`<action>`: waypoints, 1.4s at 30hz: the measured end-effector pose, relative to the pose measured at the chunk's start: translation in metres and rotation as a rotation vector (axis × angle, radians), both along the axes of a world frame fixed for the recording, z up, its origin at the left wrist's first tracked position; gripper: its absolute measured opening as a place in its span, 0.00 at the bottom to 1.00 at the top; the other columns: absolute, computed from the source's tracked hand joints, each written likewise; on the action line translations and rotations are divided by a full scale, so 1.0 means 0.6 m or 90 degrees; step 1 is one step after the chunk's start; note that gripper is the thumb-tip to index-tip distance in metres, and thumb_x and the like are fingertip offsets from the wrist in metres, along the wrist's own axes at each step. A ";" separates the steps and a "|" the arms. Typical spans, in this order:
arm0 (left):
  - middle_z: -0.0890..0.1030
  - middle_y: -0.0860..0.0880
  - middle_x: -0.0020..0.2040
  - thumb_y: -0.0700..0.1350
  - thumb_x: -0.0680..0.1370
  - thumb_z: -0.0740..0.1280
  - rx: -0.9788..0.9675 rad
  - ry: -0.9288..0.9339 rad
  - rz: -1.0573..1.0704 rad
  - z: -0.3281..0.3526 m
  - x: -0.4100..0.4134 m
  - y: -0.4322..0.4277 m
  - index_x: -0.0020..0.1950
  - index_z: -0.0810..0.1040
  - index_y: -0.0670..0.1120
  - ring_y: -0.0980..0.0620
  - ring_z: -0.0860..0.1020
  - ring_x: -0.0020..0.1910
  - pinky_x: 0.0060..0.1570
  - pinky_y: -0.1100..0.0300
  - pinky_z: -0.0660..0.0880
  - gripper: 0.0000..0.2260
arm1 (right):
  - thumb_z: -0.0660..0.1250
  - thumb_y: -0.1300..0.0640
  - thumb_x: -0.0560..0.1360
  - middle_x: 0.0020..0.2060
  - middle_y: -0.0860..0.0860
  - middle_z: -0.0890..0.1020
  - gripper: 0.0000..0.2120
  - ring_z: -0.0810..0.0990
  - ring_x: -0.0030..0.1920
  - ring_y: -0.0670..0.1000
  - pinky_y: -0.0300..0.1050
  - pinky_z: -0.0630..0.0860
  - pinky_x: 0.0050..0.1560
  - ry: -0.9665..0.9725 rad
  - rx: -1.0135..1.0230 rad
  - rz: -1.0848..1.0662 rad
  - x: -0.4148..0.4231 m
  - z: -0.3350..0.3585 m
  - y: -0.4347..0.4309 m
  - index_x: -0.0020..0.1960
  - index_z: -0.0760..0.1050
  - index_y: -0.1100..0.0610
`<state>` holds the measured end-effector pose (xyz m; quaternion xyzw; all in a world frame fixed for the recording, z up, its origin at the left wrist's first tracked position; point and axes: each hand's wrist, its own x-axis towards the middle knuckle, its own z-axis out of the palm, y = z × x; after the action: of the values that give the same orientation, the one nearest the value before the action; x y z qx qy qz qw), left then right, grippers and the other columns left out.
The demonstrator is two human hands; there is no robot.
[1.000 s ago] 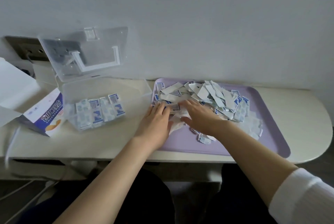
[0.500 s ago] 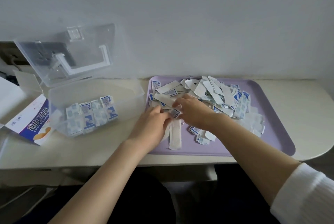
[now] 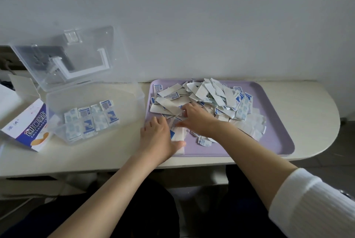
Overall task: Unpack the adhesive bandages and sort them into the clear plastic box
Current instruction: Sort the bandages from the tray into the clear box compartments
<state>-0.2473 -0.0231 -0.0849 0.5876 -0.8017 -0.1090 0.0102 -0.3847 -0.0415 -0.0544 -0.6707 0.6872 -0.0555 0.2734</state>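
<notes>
Sorting step I'd say: left hand [image 3: 157,137] and right hand [image 3: 198,120] lie spread flat on the white-and-blue wrapped bandage pile [image 3: 209,97] on the lilac plastic tray [image 3: 272,139], so next comes pinching some over to the open clear plastic box [image 3: 125,103].

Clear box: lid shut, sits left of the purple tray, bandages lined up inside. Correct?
No, the lid is open, tipped back toward the wall, as the head view shows. The clear box does sit left of the purple tray with bandages lined up inside.
</notes>
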 end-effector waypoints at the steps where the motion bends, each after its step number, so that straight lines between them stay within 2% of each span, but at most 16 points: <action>1: 0.69 0.46 0.61 0.63 0.71 0.66 0.016 0.023 0.002 -0.002 0.000 -0.002 0.68 0.64 0.45 0.46 0.68 0.61 0.56 0.55 0.67 0.33 | 0.67 0.48 0.75 0.62 0.56 0.70 0.26 0.71 0.61 0.55 0.43 0.66 0.58 -0.006 0.004 0.006 0.002 -0.001 0.001 0.67 0.65 0.60; 4: 0.74 0.49 0.59 0.52 0.70 0.72 0.097 0.204 0.056 0.002 0.001 -0.002 0.63 0.68 0.43 0.48 0.74 0.59 0.55 0.57 0.72 0.27 | 0.66 0.49 0.76 0.58 0.57 0.74 0.19 0.72 0.53 0.52 0.41 0.66 0.52 -0.015 0.005 0.041 0.008 0.003 0.010 0.61 0.72 0.61; 5: 0.75 0.49 0.58 0.48 0.70 0.73 0.114 0.248 0.069 0.004 0.002 -0.002 0.63 0.68 0.42 0.48 0.75 0.57 0.54 0.58 0.73 0.25 | 0.66 0.49 0.76 0.58 0.57 0.73 0.19 0.71 0.54 0.52 0.42 0.66 0.53 -0.006 0.004 0.051 0.010 0.005 0.013 0.60 0.72 0.61; 7: 0.76 0.47 0.58 0.45 0.71 0.72 0.130 0.284 0.078 0.007 0.002 0.003 0.63 0.68 0.42 0.49 0.75 0.56 0.53 0.59 0.73 0.24 | 0.65 0.47 0.75 0.61 0.57 0.70 0.22 0.68 0.62 0.55 0.44 0.65 0.60 0.047 -0.017 0.063 0.009 0.008 0.017 0.62 0.71 0.59; 9: 0.74 0.46 0.60 0.46 0.72 0.71 0.107 0.261 0.074 0.009 0.000 0.010 0.63 0.68 0.42 0.48 0.73 0.58 0.55 0.58 0.71 0.23 | 0.65 0.45 0.74 0.65 0.57 0.67 0.25 0.62 0.67 0.56 0.46 0.61 0.66 0.097 -0.043 0.077 0.006 0.011 0.020 0.65 0.68 0.58; 13: 0.67 0.44 0.63 0.54 0.73 0.69 0.038 0.131 0.049 0.014 -0.012 0.025 0.65 0.64 0.41 0.47 0.65 0.63 0.61 0.59 0.64 0.27 | 0.67 0.46 0.73 0.66 0.56 0.67 0.32 0.63 0.67 0.55 0.45 0.59 0.65 0.120 -0.049 0.096 0.006 0.014 0.024 0.69 0.61 0.62; 16: 0.67 0.46 0.64 0.51 0.73 0.70 0.059 0.159 0.048 0.015 -0.017 0.028 0.66 0.63 0.43 0.48 0.66 0.64 0.57 0.61 0.64 0.28 | 0.71 0.51 0.71 0.63 0.56 0.69 0.31 0.68 0.64 0.56 0.43 0.64 0.59 0.064 -0.020 0.071 0.010 0.012 0.023 0.67 0.63 0.62; 19: 0.69 0.46 0.63 0.47 0.72 0.71 0.109 0.221 0.070 0.014 -0.016 0.026 0.66 0.63 0.43 0.48 0.71 0.60 0.52 0.63 0.66 0.27 | 0.73 0.55 0.70 0.56 0.55 0.74 0.22 0.73 0.57 0.55 0.43 0.68 0.49 0.045 0.001 0.085 0.016 0.009 0.026 0.60 0.71 0.61; 21: 0.72 0.46 0.60 0.45 0.72 0.71 0.136 0.250 0.077 0.015 -0.015 0.025 0.64 0.64 0.42 0.47 0.74 0.57 0.51 0.60 0.69 0.25 | 0.73 0.57 0.70 0.54 0.55 0.76 0.19 0.75 0.53 0.54 0.44 0.69 0.45 0.028 0.017 0.085 0.016 0.009 0.030 0.57 0.72 0.60; 25: 0.77 0.51 0.50 0.44 0.70 0.73 0.166 0.265 0.072 0.014 -0.010 0.020 0.59 0.67 0.44 0.49 0.78 0.50 0.49 0.58 0.74 0.22 | 0.71 0.56 0.72 0.58 0.56 0.75 0.22 0.72 0.57 0.54 0.41 0.65 0.47 0.037 0.044 0.109 0.010 0.017 0.041 0.61 0.68 0.61; 28: 0.80 0.52 0.49 0.47 0.67 0.74 0.177 0.258 0.065 0.014 -0.007 0.015 0.58 0.71 0.47 0.50 0.79 0.47 0.50 0.51 0.77 0.23 | 0.70 0.54 0.73 0.60 0.57 0.71 0.23 0.68 0.61 0.55 0.41 0.62 0.54 0.054 0.021 0.131 0.009 0.025 0.044 0.62 0.67 0.63; 31: 0.81 0.51 0.48 0.46 0.67 0.73 0.178 0.246 0.054 0.016 -0.007 0.012 0.58 0.72 0.47 0.50 0.79 0.46 0.49 0.53 0.77 0.22 | 0.71 0.58 0.72 0.59 0.56 0.73 0.24 0.70 0.52 0.52 0.38 0.63 0.47 -0.021 0.025 0.097 0.010 0.026 0.041 0.62 0.65 0.62; 35: 0.78 0.49 0.47 0.44 0.71 0.71 0.119 0.215 0.027 0.023 -0.005 0.005 0.56 0.70 0.45 0.47 0.75 0.43 0.41 0.57 0.72 0.17 | 0.71 0.59 0.72 0.57 0.53 0.75 0.25 0.71 0.49 0.49 0.36 0.66 0.40 -0.102 0.036 0.088 0.006 0.029 0.043 0.65 0.64 0.60; 38: 0.79 0.47 0.47 0.42 0.75 0.66 -0.024 0.185 0.010 0.039 -0.003 0.004 0.55 0.69 0.45 0.43 0.77 0.46 0.38 0.58 0.65 0.11 | 0.70 0.56 0.72 0.49 0.46 0.74 0.22 0.71 0.46 0.45 0.27 0.66 0.36 -0.155 0.000 0.081 0.003 0.039 0.048 0.62 0.65 0.58; 39: 0.79 0.47 0.46 0.41 0.75 0.65 -0.069 0.185 -0.001 0.042 -0.001 0.004 0.54 0.68 0.45 0.43 0.77 0.46 0.38 0.58 0.63 0.10 | 0.69 0.54 0.73 0.46 0.44 0.73 0.20 0.71 0.45 0.44 0.27 0.66 0.36 -0.166 -0.027 0.072 0.003 0.042 0.050 0.61 0.66 0.57; 42: 0.76 0.51 0.42 0.39 0.75 0.64 -0.113 0.191 -0.030 0.045 0.002 0.003 0.53 0.67 0.46 0.45 0.76 0.45 0.41 0.58 0.62 0.10 | 0.63 0.50 0.77 0.43 0.47 0.74 0.15 0.72 0.42 0.49 0.41 0.66 0.39 -0.117 -0.105 0.049 0.001 0.041 0.052 0.59 0.69 0.58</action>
<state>-0.2463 -0.0213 -0.0576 0.5430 -0.8110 -0.1246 0.1787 -0.3840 -0.0101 -0.0297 -0.7091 0.6260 -0.1627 0.2808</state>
